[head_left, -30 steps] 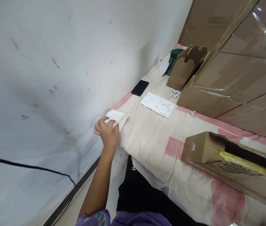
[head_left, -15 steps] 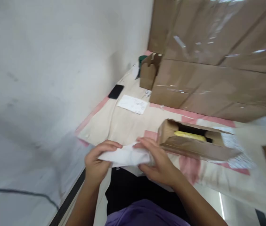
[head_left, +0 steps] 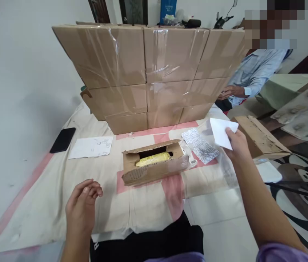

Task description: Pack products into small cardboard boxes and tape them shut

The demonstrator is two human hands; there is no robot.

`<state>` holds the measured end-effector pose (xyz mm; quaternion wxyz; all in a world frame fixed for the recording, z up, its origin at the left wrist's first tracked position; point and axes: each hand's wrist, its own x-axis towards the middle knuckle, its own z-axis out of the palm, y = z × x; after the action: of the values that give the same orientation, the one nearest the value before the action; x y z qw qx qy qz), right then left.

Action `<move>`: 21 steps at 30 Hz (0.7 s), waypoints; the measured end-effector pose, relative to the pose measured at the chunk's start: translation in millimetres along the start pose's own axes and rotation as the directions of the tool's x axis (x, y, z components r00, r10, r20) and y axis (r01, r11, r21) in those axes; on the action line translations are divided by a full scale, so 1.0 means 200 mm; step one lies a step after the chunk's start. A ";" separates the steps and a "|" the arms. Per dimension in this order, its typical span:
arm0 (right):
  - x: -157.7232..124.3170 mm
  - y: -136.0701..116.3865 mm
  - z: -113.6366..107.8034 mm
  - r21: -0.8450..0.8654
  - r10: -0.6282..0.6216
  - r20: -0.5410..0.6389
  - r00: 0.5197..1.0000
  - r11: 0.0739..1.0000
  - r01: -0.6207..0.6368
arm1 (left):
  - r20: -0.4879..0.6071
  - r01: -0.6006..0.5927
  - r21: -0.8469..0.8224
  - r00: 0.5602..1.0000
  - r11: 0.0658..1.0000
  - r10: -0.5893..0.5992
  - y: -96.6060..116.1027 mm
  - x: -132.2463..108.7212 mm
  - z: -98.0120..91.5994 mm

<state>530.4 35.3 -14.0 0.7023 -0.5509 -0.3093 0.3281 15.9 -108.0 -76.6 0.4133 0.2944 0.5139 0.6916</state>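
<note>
Your right hand (head_left: 237, 142) out at right, white paper (head_left: 219, 130) pinched between thumb and fingers, held up near patterned sheet (head_left: 199, 145) on cloth (head_left: 143, 213). Your left hand (head_left: 83, 205) released, fingers loosely curled, near left. Between hands: open cardboard box (head_left: 154, 174), yellow packet (head_left: 154, 159) inside. Far left: black smartphone (head_left: 63, 140) beside marked white sheet (head_left: 90, 148).

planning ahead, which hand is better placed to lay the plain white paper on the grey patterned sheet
Probably the right hand: it holds the plain white paper near the grey patterned sheet; the left hand is farther away.
</note>
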 end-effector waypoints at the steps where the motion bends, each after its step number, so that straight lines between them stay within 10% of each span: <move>1: 0.12 0.03 0.00 -0.002 -0.011 -0.007 1.000 1.000 0.011 | -0.003 0.024 0.002 1.000 1.000 -0.024 -0.04 0.01 0.01; 9: 0.65 0.31 0.10 -0.096 -0.222 -0.086 0.971 0.972 0.214 | -0.151 0.073 0.035 0.986 0.997 -0.067 -0.26 0.08 0.04; 21: 0.65 0.47 0.13 -0.006 0.223 -0.303 0.926 0.972 -0.236 | -0.164 0.077 0.183 0.985 0.980 -0.046 -0.33 0.08 0.04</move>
<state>575.6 170.4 -91.2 0.6861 -0.6416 -0.1393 0.3135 32.2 -81.8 -137.8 0.3623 0.2599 0.6174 0.6480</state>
